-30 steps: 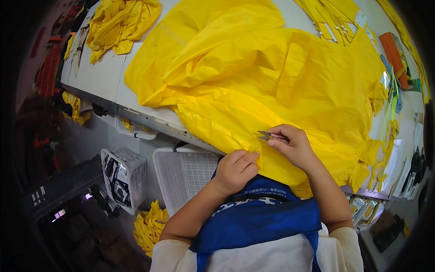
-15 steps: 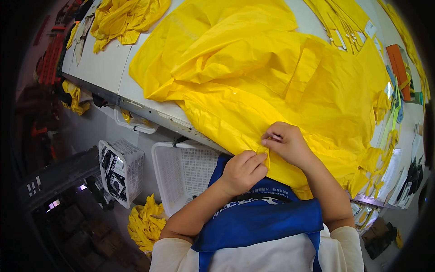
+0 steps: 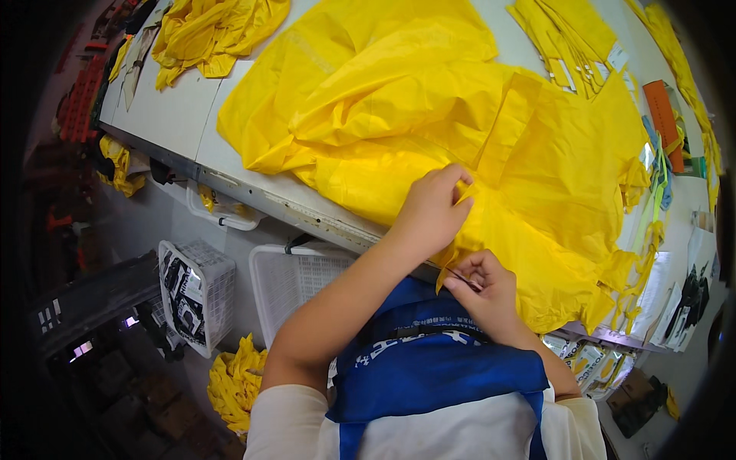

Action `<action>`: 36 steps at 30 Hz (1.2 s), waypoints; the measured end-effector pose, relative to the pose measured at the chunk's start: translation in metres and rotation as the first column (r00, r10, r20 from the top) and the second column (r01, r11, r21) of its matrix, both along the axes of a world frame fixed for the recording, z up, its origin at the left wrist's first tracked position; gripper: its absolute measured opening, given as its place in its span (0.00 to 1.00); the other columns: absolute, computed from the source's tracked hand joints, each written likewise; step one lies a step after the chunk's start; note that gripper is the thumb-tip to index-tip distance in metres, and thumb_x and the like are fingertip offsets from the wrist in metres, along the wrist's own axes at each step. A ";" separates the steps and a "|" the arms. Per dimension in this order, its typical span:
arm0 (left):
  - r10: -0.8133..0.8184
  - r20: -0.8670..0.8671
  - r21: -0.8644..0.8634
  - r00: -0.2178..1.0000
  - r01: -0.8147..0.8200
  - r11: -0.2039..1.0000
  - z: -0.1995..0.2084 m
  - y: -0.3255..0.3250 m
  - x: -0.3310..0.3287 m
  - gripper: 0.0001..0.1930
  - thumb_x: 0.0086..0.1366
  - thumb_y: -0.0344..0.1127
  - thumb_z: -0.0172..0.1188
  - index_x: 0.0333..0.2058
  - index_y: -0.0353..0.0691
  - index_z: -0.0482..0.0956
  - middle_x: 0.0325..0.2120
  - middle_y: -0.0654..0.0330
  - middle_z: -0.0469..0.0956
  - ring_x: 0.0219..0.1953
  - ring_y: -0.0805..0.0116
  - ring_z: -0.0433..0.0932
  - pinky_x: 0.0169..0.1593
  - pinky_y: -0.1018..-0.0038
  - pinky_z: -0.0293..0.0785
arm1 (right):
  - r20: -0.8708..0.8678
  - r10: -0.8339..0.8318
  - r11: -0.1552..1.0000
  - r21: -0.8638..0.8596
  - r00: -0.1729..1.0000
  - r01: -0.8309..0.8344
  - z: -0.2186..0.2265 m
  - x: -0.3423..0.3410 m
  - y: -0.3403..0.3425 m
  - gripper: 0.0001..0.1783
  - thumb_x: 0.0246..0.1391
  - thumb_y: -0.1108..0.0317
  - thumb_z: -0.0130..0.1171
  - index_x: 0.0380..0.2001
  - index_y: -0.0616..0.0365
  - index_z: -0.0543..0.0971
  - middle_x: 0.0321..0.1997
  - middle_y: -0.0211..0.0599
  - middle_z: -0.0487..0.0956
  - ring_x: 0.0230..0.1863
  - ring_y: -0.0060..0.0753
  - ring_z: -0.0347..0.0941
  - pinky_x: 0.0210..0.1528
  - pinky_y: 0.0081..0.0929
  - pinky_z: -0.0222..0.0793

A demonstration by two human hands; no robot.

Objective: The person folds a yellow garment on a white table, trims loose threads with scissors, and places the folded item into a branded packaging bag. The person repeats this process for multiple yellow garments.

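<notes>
A large yellow garment of thin, smooth fabric lies crumpled over the table and hangs past its near edge. My left hand is closed, pinching a fold of it between thumb and fingers. Lower and to the right, close to the blue apron, my right hand is curled round a small, thin, dark tool whose kind I cannot make out. The tool's tip is beside a hanging edge of the yellow fabric. Whether these fingers also touch the cloth is unclear.
The pale table carries a yellow pile at far left and stacked yellow pieces at far right. An orange box stands on the right. White baskets and a yellow heap are below the table edge.
My left hand has moved up and right along the garment, pinching it higher up. My right hand has come down toward the apron with the small tool. The fabric between them has shifted.
</notes>
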State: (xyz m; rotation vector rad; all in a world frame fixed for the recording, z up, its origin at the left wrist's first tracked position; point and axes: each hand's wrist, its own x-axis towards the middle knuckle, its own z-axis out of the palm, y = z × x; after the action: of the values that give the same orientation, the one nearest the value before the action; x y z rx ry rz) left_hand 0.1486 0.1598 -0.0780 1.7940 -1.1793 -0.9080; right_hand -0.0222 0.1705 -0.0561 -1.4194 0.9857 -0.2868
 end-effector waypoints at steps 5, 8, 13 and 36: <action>0.009 -0.521 0.210 0.853 0.118 0.971 0.010 -0.063 0.003 0.16 0.56 0.29 0.60 0.43 0.36 0.70 0.30 0.56 0.72 0.25 0.68 0.76 0.30 0.76 0.74 | -0.228 -0.139 0.836 -0.548 0.964 -0.009 -0.031 0.015 -0.021 0.16 0.43 0.68 0.66 0.31 0.62 0.70 0.30 0.42 0.74 0.24 0.39 0.73 0.28 0.31 0.71; 0.092 -0.600 0.223 0.795 0.056 0.973 0.004 -0.072 0.007 0.15 0.58 0.28 0.58 0.45 0.36 0.69 0.35 0.57 0.72 0.28 0.70 0.75 0.32 0.77 0.74 | -0.033 -0.242 0.906 -0.365 0.970 0.213 -0.054 -0.006 -0.048 0.08 0.47 0.73 0.59 0.31 0.61 0.72 0.31 0.36 0.74 0.22 0.33 0.71 0.25 0.27 0.68; 0.101 0.135 -0.385 0.986 -0.042 0.922 0.012 0.001 0.015 0.11 0.62 0.28 0.55 0.43 0.38 0.71 0.34 0.59 0.72 0.35 0.73 0.72 0.36 0.77 0.72 | 0.345 -0.638 0.716 0.596 0.689 0.364 -0.024 -0.038 -0.072 0.05 0.52 0.75 0.51 0.34 0.58 0.74 0.24 0.24 0.73 0.13 0.16 0.60 0.15 0.15 0.56; 0.309 -0.934 0.312 0.177 -0.012 0.950 -0.011 0.062 -0.064 0.04 0.65 0.33 0.52 0.34 0.40 0.69 0.39 0.56 0.76 0.43 0.69 0.75 0.38 0.75 0.75 | 0.281 -0.745 0.561 0.755 0.605 0.340 0.000 -0.042 -0.059 0.06 0.55 0.73 0.50 0.37 0.57 0.73 0.22 0.24 0.72 0.11 0.13 0.56 0.13 0.13 0.53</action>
State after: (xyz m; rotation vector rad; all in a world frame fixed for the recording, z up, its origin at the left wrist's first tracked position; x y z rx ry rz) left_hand 0.0842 0.2220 -0.0892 0.9602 0.0324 -1.7335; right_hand -0.0643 0.1116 -0.0564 -0.2598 0.8733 -0.7554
